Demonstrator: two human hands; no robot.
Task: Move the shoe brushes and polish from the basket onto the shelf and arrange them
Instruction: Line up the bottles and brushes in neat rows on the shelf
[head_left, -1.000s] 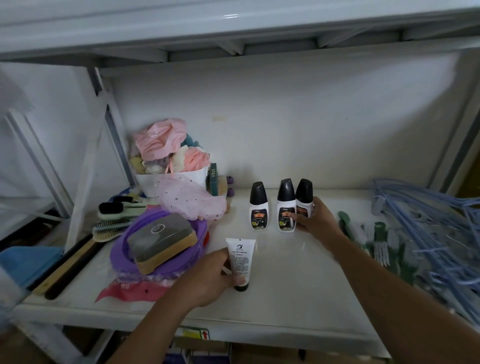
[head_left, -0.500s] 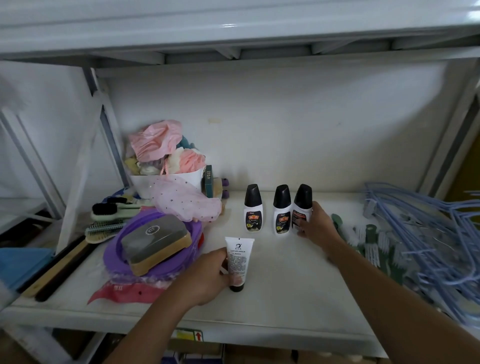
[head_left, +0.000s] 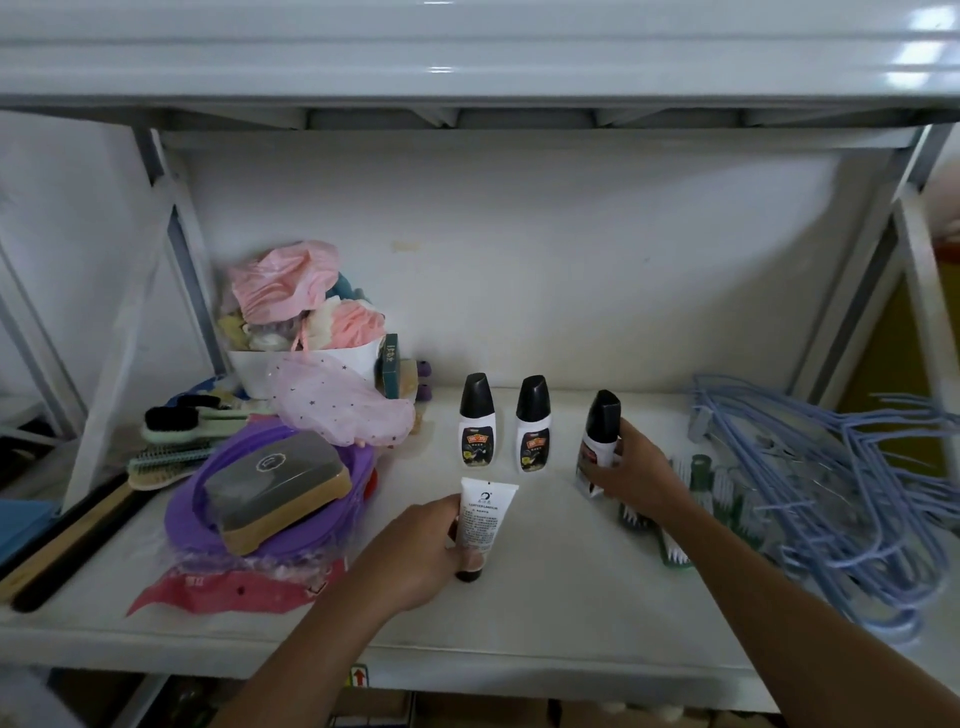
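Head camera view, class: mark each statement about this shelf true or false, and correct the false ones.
1. The left hand holds a white tube with its black cap pointing down. True.
2. Three black-capped bottles stand untouched in a row. False: only the left bottle and middle bottle stand free; the right hand grips the third bottle, which is tilted.
3. Blue hangers lie at the right end of the shelf. True.
4. The purple basin has nothing on it. False: a grey-topped block lies on it.
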